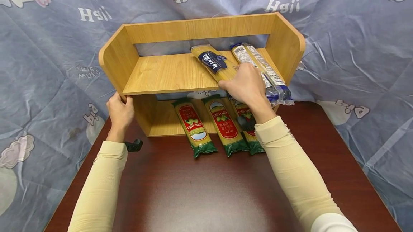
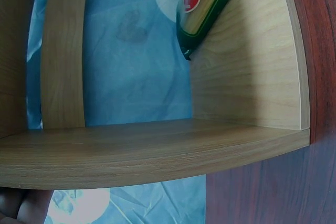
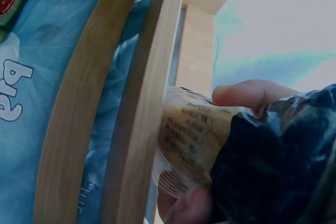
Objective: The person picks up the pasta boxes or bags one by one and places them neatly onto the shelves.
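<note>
My right hand grips a clear pack of spaghetti with a dark blue label, thumb on one side and fingers on the other. The pack lies slanted over the upper board of a two-tier wooden shelf. Seen from the right wrist, its near end is pinched beside the board's edge. To its right on the same board are blue-ended spaghetti packs, partly behind my hand. At the shelf's left side panel, my left hand holds the wood; fingers show below the panel in the left wrist view.
Several green-ended spaghetti packs with red labels lie on the lower board, sticking out past its front edge. The shelf stands on a dark red-brown table. A printed blue-grey cloth hangs behind and at both sides.
</note>
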`<state>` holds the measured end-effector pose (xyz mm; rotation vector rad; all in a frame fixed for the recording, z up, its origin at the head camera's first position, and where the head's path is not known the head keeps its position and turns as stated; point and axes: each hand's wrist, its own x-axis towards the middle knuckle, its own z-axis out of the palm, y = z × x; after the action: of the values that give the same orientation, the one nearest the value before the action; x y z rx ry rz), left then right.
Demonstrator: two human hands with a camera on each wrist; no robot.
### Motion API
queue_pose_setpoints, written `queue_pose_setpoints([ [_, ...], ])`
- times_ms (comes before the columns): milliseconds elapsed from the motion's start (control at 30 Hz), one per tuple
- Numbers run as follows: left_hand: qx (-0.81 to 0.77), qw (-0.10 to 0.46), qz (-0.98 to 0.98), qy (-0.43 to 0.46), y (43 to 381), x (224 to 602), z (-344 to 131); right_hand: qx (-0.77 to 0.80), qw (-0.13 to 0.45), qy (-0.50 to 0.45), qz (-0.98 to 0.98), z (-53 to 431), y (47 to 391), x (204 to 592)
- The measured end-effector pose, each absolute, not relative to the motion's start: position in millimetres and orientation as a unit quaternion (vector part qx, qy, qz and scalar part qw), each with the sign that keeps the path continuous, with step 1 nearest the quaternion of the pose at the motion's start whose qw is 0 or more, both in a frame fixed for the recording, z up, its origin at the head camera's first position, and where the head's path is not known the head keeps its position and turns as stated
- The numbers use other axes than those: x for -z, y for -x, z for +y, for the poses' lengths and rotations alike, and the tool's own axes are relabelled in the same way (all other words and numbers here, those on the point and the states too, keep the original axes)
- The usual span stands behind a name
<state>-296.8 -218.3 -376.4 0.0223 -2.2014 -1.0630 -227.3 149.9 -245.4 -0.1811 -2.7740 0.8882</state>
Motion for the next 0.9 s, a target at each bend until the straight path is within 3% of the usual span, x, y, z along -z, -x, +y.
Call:
queue_pose_setpoints([
  [600,0.41,0.338,-0.847,-0.01,296.6,374.7,-219.2,-0.277,0.084,0.078,-0.954,132.9,253.1,245.9],
  [900,0.41,0.339,-0.846,-0.008,297.3,376.1,-218.7,-0.232,0.102,0.072,-0.965,125.6,257.1,247.0],
])
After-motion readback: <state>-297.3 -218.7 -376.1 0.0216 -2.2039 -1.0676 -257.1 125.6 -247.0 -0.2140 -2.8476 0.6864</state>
